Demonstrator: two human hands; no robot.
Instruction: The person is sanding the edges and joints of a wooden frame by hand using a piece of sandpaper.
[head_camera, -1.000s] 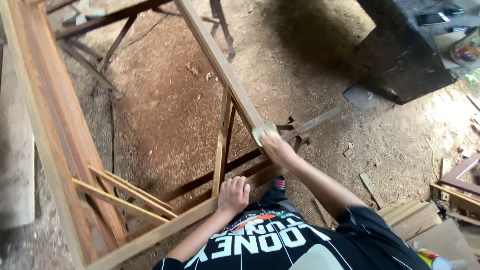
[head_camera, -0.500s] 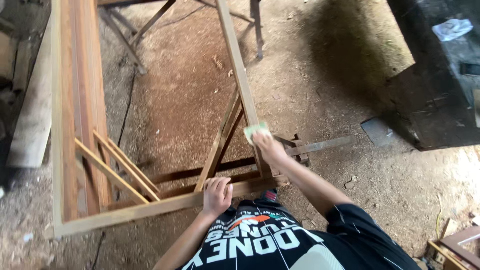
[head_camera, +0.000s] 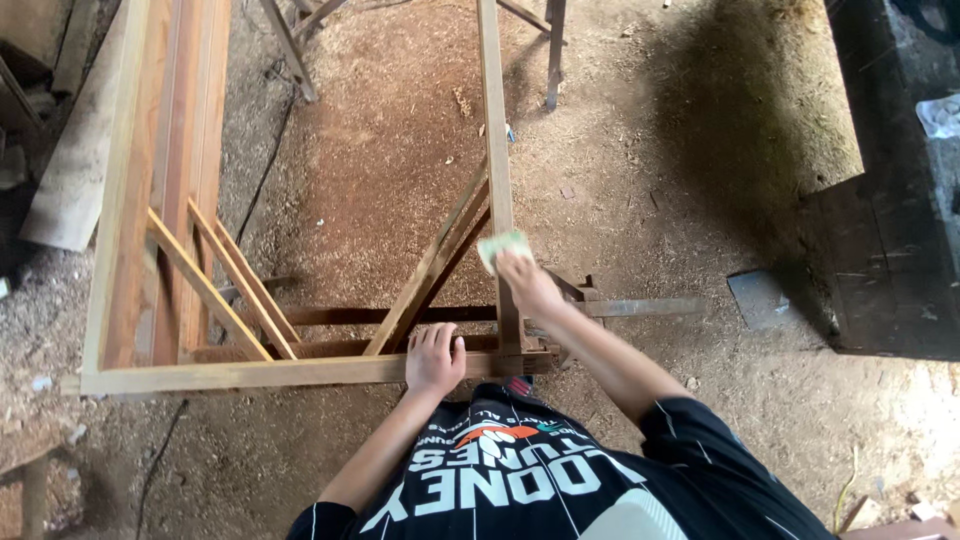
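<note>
A large wooden frame (head_camera: 250, 372) is seen from above, standing over a floor of packed earth and sawdust (head_camera: 390, 170). The left hand (head_camera: 435, 358) is laid on the frame's near rail, fingers spread and curled loosely over the top edge, with nothing held in it. The right hand (head_camera: 525, 282) is closed on a small pale green pad of sandpaper (head_camera: 502, 246), which is pressed against the upright side rail (head_camera: 494, 150) just above the near corner. Slanted braces (head_camera: 432, 268) are fixed just left of that hand, and more braces (head_camera: 215, 285) cross the left corner. Open floor is visible inside the frame and to its right, up to a dark bench (head_camera: 890, 220) at the right edge. Loose planks (head_camera: 75, 170) lie at the far left.
</note>
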